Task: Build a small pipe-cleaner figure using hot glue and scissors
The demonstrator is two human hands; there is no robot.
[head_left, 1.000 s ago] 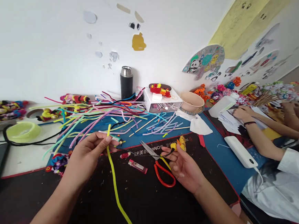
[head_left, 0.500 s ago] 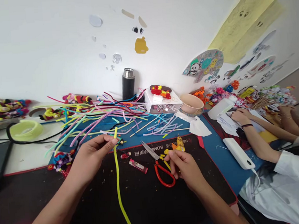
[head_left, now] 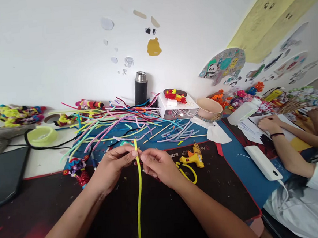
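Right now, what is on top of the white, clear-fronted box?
On the white box lie a fuzzy red-yellow figure, a small white block and thin loops. The figure partly covers a dark oval object; what is beneath is hidden.

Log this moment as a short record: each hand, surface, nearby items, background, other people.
Left hand: pinching a yellow strip near its top
Right hand: close beside the strip; grip unclear
Surface: dark mat over a blue covering
Nearby: yellow glue gun, right of the hands
Background: loose colored strips, black flask
Other people: a forearm at right
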